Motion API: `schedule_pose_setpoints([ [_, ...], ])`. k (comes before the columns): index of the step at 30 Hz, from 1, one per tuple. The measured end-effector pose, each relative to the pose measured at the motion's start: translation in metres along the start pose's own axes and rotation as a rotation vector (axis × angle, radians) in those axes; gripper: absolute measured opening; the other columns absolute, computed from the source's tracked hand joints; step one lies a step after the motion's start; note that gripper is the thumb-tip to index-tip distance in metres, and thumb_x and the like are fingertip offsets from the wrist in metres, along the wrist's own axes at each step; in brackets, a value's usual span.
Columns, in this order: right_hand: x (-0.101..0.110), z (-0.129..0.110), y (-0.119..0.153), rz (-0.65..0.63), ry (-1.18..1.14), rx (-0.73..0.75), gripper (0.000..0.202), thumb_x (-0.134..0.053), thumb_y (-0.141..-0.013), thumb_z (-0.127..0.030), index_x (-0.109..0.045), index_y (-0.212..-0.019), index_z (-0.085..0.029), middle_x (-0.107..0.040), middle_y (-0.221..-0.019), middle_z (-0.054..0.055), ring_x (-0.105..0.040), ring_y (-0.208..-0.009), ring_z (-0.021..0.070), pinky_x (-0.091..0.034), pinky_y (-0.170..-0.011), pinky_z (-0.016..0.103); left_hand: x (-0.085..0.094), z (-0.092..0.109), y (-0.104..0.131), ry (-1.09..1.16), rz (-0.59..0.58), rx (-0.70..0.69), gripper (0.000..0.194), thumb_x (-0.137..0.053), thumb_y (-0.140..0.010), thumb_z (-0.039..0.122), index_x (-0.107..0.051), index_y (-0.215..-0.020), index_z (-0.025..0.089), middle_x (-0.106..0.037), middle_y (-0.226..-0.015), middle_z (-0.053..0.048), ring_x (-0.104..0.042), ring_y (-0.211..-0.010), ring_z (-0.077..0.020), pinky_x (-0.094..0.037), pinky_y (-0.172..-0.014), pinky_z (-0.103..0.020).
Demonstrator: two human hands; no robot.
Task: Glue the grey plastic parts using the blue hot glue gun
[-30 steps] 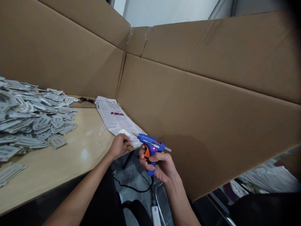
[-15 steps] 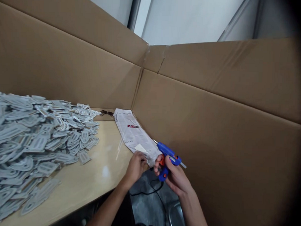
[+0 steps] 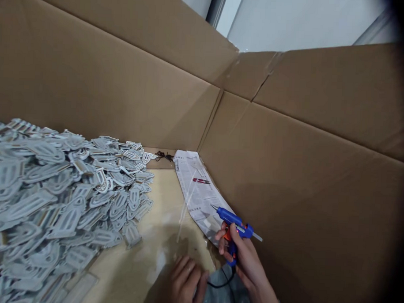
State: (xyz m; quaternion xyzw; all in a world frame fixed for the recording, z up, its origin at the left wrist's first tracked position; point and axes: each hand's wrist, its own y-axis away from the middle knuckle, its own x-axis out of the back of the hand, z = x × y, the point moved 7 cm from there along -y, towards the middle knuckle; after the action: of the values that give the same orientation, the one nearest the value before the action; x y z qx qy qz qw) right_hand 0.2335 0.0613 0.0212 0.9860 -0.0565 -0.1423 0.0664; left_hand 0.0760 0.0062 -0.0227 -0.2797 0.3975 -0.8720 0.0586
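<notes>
My right hand (image 3: 241, 254) is wrapped around a blue hot glue gun (image 3: 233, 217) with an orange trigger. Its metal nozzle points up and left, and a clear glue stick juts from the back. A black cord runs down from the handle. At the bottom edge, my left hand (image 3: 187, 281) is slightly blurred, its fingers curled together over the table's near side. What it may hold is hidden. Beneath the nozzle lies a printed paper sheet (image 3: 190, 191), with a small pale piece near its lower end, partly behind my right hand.
A large heap of grey flat slotted pieces (image 3: 70, 204) covers the left of the pale table (image 3: 160, 203). Tall cardboard walls (image 3: 141, 92) meet in a corner behind. A dark tied cord (image 3: 164, 156) lies by the paper, which has a red mark shaped like a cutter (image 3: 201, 181).
My left hand has moved down and away from the paper and the glue gun. The view has turned left, and the glue gun stays in my right hand.
</notes>
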Motion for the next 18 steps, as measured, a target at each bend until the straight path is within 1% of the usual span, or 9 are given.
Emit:
schedule_pose_setpoints([
  [2,-0.007,0.006,-0.008,0.001,-0.007,-0.026,0.046,-0.075,-0.084,-0.058,-0.064,-0.097,-0.015,-0.072,-0.078,0.008,-0.057,-0.05,0.0098,-0.028,-0.039,0.015,0.01,-0.012,0.011,-0.09,0.032,-0.026,0.022,-0.052,-0.09,0.013,-0.065,-0.079,0.027,-0.074,-0.075,-0.006,-0.073,-0.071,-0.024,-0.062,-0.071,-0.039],
  [4,-0.013,0.01,-0.012,0.007,-0.031,-0.075,0.044,-0.075,-0.085,-0.057,-0.064,-0.096,-0.016,-0.071,-0.076,0.007,-0.056,-0.05,0.0092,-0.028,-0.039,0.015,0.014,-0.018,0.017,-0.121,0.005,-0.067,0.026,-0.05,-0.088,0.009,-0.066,-0.076,0.025,-0.074,-0.071,-0.004,-0.073,-0.064,-0.0212,-0.062,-0.068,-0.035],
  [6,-0.015,0.011,-0.013,0.03,-0.066,-0.134,0.043,-0.075,-0.085,-0.056,-0.064,-0.096,-0.016,-0.069,-0.075,0.005,-0.054,-0.05,0.0082,-0.028,-0.038,0.014,0.017,-0.018,0.017,-0.104,-0.035,-0.086,0.028,-0.048,-0.088,0.007,-0.068,-0.078,0.024,-0.075,-0.072,-0.003,-0.073,-0.064,-0.0198,-0.062,-0.068,-0.033],
  [9,-0.016,0.009,-0.011,0.056,-0.095,-0.206,0.041,-0.077,-0.085,-0.053,-0.064,-0.096,-0.015,-0.066,-0.074,0.003,-0.054,-0.049,0.0076,-0.026,-0.037,0.014,0.022,-0.016,0.01,-0.057,-0.082,-0.012,0.027,-0.049,-0.089,0.008,-0.069,-0.08,0.023,-0.077,-0.075,-0.003,-0.075,-0.069,-0.0202,-0.062,-0.073,-0.034],
  [11,-0.015,0.007,-0.007,0.06,-0.079,-0.232,0.04,-0.079,-0.084,-0.049,-0.063,-0.098,-0.015,-0.066,-0.074,0.003,-0.055,-0.05,0.0076,-0.025,-0.037,0.014,0.027,-0.015,0.003,-0.034,-0.093,0.052,0.026,-0.05,-0.09,0.009,-0.069,-0.08,0.023,-0.077,-0.077,-0.003,-0.075,-0.072,-0.0201,-0.062,-0.074,-0.034],
  [13,-0.013,0.007,-0.004,0.074,-0.06,-0.239,0.04,-0.08,-0.082,-0.047,-0.063,-0.099,-0.016,-0.065,-0.075,0.002,-0.055,-0.05,0.0075,-0.026,-0.038,0.014,0.031,-0.014,-0.001,-0.019,-0.093,0.083,0.022,-0.052,-0.09,0.01,-0.069,-0.082,0.023,-0.077,-0.078,-0.003,-0.075,-0.074,-0.0197,-0.061,-0.075,-0.033],
  [15,-0.009,0.007,0.0,0.091,-0.049,-0.222,0.041,-0.08,-0.082,-0.048,-0.062,-0.1,-0.016,-0.064,-0.076,0.002,-0.055,-0.051,0.0079,-0.026,-0.038,0.015,0.032,-0.012,-0.002,0.0,-0.096,0.084,0.019,-0.056,-0.089,0.01,-0.068,-0.083,0.023,-0.077,-0.079,-0.002,-0.074,-0.076,-0.0191,-0.06,-0.079,-0.033],
  [18,-0.001,0.008,0.012,0.099,0.016,-0.153,0.041,-0.076,-0.085,-0.051,-0.06,-0.103,-0.018,-0.064,-0.078,0.002,-0.054,-0.052,0.0091,-0.028,-0.039,0.017,0.03,-0.01,-0.001,0.043,-0.119,0.061,0.016,-0.06,-0.089,0.01,-0.067,-0.083,0.022,-0.074,-0.079,-0.002,-0.072,-0.078,-0.0184,-0.057,-0.085,-0.034],
])
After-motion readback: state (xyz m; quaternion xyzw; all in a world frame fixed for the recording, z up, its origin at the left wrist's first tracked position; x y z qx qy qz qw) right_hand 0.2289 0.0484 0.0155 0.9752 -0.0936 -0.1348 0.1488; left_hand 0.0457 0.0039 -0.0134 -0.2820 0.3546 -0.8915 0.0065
